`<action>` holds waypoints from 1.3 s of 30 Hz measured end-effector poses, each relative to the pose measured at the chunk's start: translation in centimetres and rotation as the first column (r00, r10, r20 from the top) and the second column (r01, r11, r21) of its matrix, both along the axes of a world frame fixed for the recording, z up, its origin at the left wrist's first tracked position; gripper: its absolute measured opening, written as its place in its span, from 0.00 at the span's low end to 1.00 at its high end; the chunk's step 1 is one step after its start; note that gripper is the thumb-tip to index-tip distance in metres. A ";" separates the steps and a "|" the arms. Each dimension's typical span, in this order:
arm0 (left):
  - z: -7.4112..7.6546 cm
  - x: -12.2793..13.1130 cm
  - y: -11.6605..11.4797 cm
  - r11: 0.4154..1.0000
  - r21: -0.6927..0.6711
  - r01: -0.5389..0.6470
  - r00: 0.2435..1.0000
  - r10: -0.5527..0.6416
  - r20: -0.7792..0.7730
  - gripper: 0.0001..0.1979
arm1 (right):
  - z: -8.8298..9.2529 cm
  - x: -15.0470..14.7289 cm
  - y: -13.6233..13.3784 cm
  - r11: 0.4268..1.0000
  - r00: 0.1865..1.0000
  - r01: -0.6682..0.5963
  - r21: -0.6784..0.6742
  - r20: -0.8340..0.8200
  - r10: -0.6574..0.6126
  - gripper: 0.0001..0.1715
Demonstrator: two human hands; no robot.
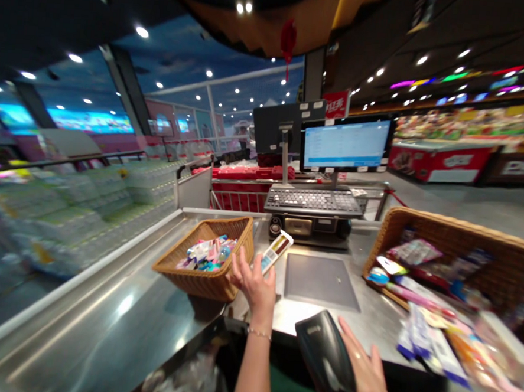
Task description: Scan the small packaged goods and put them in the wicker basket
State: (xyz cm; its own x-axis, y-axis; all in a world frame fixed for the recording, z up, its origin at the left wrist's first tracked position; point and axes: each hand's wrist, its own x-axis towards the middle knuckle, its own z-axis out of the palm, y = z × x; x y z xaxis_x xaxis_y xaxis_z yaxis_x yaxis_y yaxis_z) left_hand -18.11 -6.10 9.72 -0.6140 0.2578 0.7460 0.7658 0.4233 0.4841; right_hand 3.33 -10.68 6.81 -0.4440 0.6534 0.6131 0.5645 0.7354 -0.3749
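Observation:
My left hand (pixel 256 284), a bracelet at its wrist, reaches over the counter beside the right end of a small wicker basket (pixel 199 282). A slim flat packet (pixel 277 250) in white, brown and pale blue sticks out between its thumb and forefinger, its lower end hidden by the hand. Various small wrapped items (pixel 209 253) lie in that basket. My right hand (pixel 364 368) is wrapped round a black barcode scanner (pixel 326 353), low in front of me. Left of the scanner and beyond it, a grey flat plate (pixel 321 279) is set into the metal counter.
A larger wicker basket (pixel 420 220) lies at the right, with many packets (pixel 431 330) spilling from its mouth. Beyond the plate stand a keyboard (pixel 315 200) and a lit monitor (pixel 347 145). A raised metal edge (pixel 106 269) runs along the left.

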 end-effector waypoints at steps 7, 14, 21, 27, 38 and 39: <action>0.2 -1.0 -0.5 1.000 0.027 -0.011 1.000 0.011 0.000 0.12 | 0.4 -0.9 -0.4 1.000 0.998 0.003 0.018 -0.063 -0.001 0.25; 0.4 -1.6 -0.9 0.999 0.044 -0.028 1.000 0.027 0.006 0.12 | 0.2 -1.4 -0.4 1.000 0.998 -0.008 0.022 -0.058 0.010 0.24; 0.3 -2.3 -1.4 0.998 0.066 -0.013 1.000 0.013 0.000 0.12 | 0.4 -1.8 -0.5 0.999 0.999 -0.027 0.044 -0.028 0.028 0.29; 0.5 -3.0 -1.7 0.996 0.070 -0.047 0.999 0.048 -0.019 0.12 | 1.3 -2.4 -1.1 0.998 0.999 -0.043 0.042 -0.029 0.044 0.25; -0.3 -4.9 -2.2 0.992 0.101 -0.078 0.997 0.080 -0.015 0.11 | 0.5 -3.2 -0.9 0.997 0.998 -0.069 0.037 -0.002 0.069 0.27; -0.3 -5.0 -2.2 0.991 0.102 -0.084 0.996 0.085 -0.014 0.11 | 0.4 -3.3 -0.9 0.997 0.997 -0.075 0.030 -0.007 0.075 0.27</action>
